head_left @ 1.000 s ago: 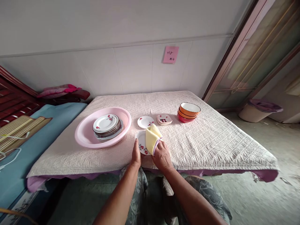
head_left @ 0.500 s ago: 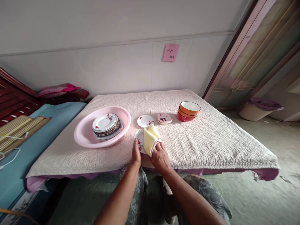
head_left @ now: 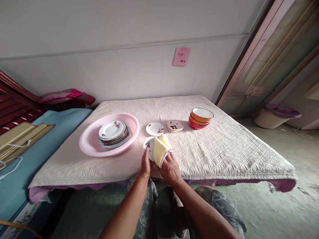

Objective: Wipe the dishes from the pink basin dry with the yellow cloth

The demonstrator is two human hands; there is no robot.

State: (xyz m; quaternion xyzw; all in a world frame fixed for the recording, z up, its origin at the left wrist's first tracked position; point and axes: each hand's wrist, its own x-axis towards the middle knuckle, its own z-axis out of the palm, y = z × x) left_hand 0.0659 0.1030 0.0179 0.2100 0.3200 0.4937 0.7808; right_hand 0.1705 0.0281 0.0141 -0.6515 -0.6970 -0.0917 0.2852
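Note:
My left hand (head_left: 145, 164) grips the near edge of a small white plate with red flowers (head_left: 148, 143), held above the table's front part. My right hand (head_left: 170, 167) is closed on a folded yellow cloth (head_left: 159, 148) that lies across the plate's right half. Just behind sits another small flowered plate (head_left: 155, 128). A pink basin (head_left: 92, 142) at the left holds a stack of flowered plates (head_left: 113, 132).
A stack of small square dishes (head_left: 174, 125) and a stack of orange and red bowls (head_left: 201, 118) stand right of centre on the quilted tablecloth (head_left: 224, 146). A pink note (head_left: 181, 56) hangs on the wall. A bin (head_left: 274, 116) stands on the floor at right.
The plate has turned slightly in my left hand and the cloth has slid a little across it. Both hands stay in nearly the same place.

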